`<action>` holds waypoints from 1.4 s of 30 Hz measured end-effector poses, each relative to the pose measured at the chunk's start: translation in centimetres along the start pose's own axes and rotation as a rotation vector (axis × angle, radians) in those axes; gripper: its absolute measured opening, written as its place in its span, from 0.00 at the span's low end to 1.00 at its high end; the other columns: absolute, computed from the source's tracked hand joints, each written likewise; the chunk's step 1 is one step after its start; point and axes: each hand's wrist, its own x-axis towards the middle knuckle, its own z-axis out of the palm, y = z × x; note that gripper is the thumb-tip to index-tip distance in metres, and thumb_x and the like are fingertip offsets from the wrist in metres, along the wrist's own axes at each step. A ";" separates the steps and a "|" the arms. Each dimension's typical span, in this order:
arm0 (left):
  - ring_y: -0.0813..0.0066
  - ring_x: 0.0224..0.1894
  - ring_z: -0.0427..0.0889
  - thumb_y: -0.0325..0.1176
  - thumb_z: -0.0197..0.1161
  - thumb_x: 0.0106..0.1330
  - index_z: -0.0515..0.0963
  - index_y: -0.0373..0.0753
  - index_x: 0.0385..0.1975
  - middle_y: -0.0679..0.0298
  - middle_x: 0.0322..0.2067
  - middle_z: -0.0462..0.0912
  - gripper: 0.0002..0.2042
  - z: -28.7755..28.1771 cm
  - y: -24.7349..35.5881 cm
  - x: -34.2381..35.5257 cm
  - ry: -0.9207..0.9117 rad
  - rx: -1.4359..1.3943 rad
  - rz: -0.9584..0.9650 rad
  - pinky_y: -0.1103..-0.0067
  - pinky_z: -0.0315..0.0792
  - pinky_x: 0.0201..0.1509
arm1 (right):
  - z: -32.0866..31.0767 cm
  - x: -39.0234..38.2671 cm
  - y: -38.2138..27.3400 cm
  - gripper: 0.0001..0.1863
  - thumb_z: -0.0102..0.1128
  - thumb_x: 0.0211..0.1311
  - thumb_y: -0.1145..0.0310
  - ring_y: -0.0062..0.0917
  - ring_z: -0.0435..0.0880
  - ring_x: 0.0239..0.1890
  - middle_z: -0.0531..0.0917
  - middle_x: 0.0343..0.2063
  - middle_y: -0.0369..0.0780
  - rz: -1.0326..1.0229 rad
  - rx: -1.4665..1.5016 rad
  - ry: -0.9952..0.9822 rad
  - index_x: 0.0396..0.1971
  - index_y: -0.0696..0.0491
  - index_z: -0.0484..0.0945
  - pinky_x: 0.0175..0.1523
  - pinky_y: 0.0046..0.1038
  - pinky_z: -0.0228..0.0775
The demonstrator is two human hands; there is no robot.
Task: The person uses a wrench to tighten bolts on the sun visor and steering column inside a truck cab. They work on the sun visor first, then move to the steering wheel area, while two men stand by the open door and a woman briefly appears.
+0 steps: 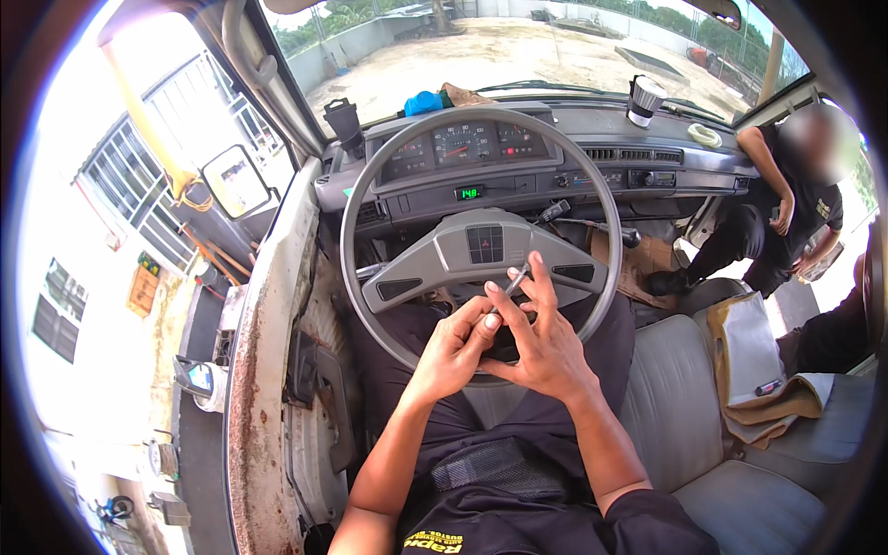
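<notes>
I sit behind a grey steering wheel (350,268), both hands together in front of its lower part. My left hand (451,350) is closed, its thumb and forefinger pinching a thin, dark, metallic-looking rod (520,277). What kind of rod it is cannot be made out. My right hand (548,353) is beside it, touching the left fingertips. Its fingers are stretched and apart, and the rod's upper end shows between them. Beyond the hands is the wheel's hub (472,242). Behind the wheel, the instrument cluster (455,148) has a red light lit.
A green-lit display (469,193) sits under the cluster. A gear lever (630,238) stands right of the wheel. At the open passenger side a person (786,194) leans in. A grey-and-tan cloth (740,351) with a small marker-like tube (768,388) covers the seat (671,398). The rusty door frame (254,416) is left.
</notes>
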 end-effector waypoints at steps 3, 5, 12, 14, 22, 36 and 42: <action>0.80 0.30 0.70 0.41 0.62 0.92 0.82 0.33 0.58 0.65 0.29 0.80 0.15 0.3 0.7 -0.1 0.000 0.086 0.054 0.73 0.71 0.36 | -0.1 -0.1 0.4 0.65 0.94 0.52 0.49 0.56 0.69 0.86 0.46 0.90 0.60 -0.002 0.016 -0.139 0.89 0.30 0.63 0.76 0.48 0.82; 0.79 0.29 0.71 0.40 0.62 0.92 0.81 0.33 0.55 0.63 0.29 0.82 0.14 0.4 0.7 -0.2 0.007 0.114 0.073 0.72 0.71 0.36 | 0.1 -0.1 0.4 0.66 0.94 0.51 0.49 0.59 0.62 0.88 0.45 0.90 0.62 -0.032 -0.041 -0.041 0.90 0.30 0.61 0.80 0.50 0.77; 0.62 0.34 0.75 0.35 0.58 0.91 0.78 0.30 0.49 0.53 0.34 0.78 0.12 0.4 1.0 0.1 -0.023 0.208 0.024 0.65 0.75 0.43 | 0.4 -0.2 0.7 0.75 0.97 0.46 0.48 0.68 0.51 0.90 0.40 0.90 0.66 -0.046 0.027 -0.052 0.92 0.28 0.53 0.84 0.57 0.69; 0.60 0.37 0.77 0.34 0.58 0.91 0.77 0.30 0.49 0.52 0.38 0.79 0.11 0.7 0.9 0.2 -0.051 0.168 0.080 0.63 0.76 0.46 | 0.3 0.0 0.8 0.77 0.97 0.46 0.48 0.70 0.51 0.89 0.37 0.89 0.67 -0.058 0.014 -0.074 0.93 0.27 0.50 0.83 0.59 0.69; 0.54 0.45 0.83 0.31 0.53 0.93 0.76 0.31 0.54 0.52 0.44 0.82 0.09 -0.3 1.2 0.4 -0.185 0.122 0.089 0.63 0.78 0.56 | 0.9 -0.1 0.5 0.79 0.98 0.41 0.55 0.69 0.53 0.89 0.41 0.89 0.67 -0.015 0.003 0.000 0.93 0.32 0.50 0.83 0.58 0.69; 0.55 0.43 0.94 0.33 0.52 0.94 0.71 0.29 0.65 0.48 0.44 0.89 0.13 0.6 0.1 -0.1 -0.141 0.060 0.077 0.63 0.85 0.48 | 0.8 0.2 0.3 0.68 0.97 0.44 0.57 0.54 0.73 0.82 0.54 0.89 0.56 0.003 -0.043 0.019 0.88 0.27 0.65 0.75 0.48 0.81; 0.48 0.44 0.97 0.38 0.58 0.92 0.73 0.28 0.67 0.44 0.43 0.92 0.18 0.5 0.9 -0.2 -0.164 0.142 0.029 0.61 0.86 0.47 | 0.7 -0.5 0.2 0.51 0.97 0.42 0.54 0.37 0.89 0.64 0.63 0.84 0.51 0.020 -0.056 0.081 0.74 0.30 0.84 0.59 0.39 0.89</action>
